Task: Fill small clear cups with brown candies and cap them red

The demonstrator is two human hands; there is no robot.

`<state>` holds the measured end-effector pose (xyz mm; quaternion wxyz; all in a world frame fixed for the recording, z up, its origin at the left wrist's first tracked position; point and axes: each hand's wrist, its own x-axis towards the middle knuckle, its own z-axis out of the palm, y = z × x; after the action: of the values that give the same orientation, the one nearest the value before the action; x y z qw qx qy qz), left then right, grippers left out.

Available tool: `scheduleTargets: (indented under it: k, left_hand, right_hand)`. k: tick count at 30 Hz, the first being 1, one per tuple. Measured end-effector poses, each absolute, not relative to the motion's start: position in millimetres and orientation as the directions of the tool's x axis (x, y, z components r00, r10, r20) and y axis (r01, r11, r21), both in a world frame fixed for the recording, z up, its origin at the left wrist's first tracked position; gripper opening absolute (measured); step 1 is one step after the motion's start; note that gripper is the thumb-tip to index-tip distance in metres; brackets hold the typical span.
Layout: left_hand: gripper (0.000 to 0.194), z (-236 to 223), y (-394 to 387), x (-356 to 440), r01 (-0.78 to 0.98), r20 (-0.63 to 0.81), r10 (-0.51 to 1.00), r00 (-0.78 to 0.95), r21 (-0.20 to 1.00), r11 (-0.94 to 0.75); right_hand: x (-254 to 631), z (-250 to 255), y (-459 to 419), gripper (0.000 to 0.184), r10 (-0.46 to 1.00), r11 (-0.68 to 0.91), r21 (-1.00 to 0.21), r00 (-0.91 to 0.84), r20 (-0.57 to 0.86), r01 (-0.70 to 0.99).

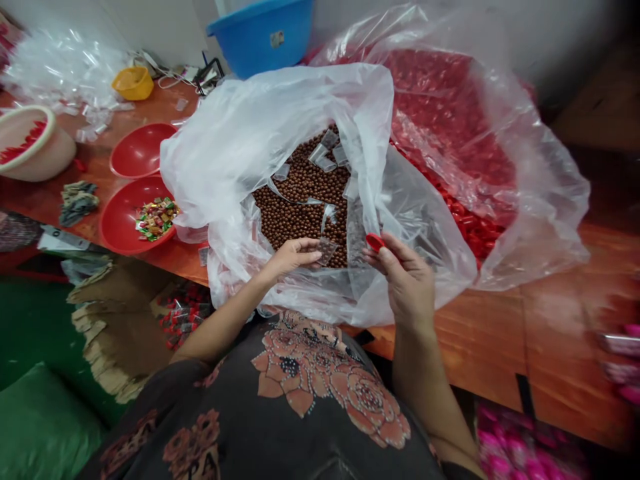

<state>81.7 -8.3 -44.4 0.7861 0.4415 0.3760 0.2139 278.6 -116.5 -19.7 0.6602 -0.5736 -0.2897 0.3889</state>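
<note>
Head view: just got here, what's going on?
The person's left hand holds a small clear container over brown balls in an open white plastic bag. The right hand holds a red cap. Container and cap are apart; whether the container is filled, I can't tell. More red pieces lie in plastic to the right.

Balls (300, 223) in bag (215, 133); bowls (119, 220) at left

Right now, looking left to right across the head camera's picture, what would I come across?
White bowl with red pieces, crumpled cloth, the nearer red bowl with small colourful pieces, left hand, right hand pinching a red cap, pink items at the right edge.
</note>
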Motion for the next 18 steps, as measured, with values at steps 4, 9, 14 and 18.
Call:
scheduleTargets:
  k: [4, 9, 14, 18]
  left_hand:
    - [0.043, -36.2, -19.4, 74.7, 0.001, -0.397, 0.661, 0.637, 0.858, 0.514]
    - [0.044, -27.8, -26.9, 69.0, 0.027, -0.387, 0.666, 0.638, 0.875, 0.483]
    - [0.045, -30.0, -29.0, 65.8, 0.024, -0.387, 0.672, 0.632, 0.876, 0.482]
    - [0.045, -30.0, -31.2, 66.5, 0.013, -0.384, 0.683, 0.621, 0.877, 0.481]
  right_hand:
    - [267.6, -23.7, -100.9, 0.044, 0.933, 0.050, -0.997, 0.354, 0.070, 0.067]
    - [264.1, -32.9, -90.6, 0.046, 0.987, 0.093, -0.969, 0.105, 0.119, 0.227]
    - [265.2, -37.0, -93.5, 0.043, 0.994, 0.066, -0.973, 0.066, 0.083, 0.219]
    - [261.3, -36.5, -96.2, 0.040, 0.978, 0.025, -0.985, 0.200, 0.059, 0.171]
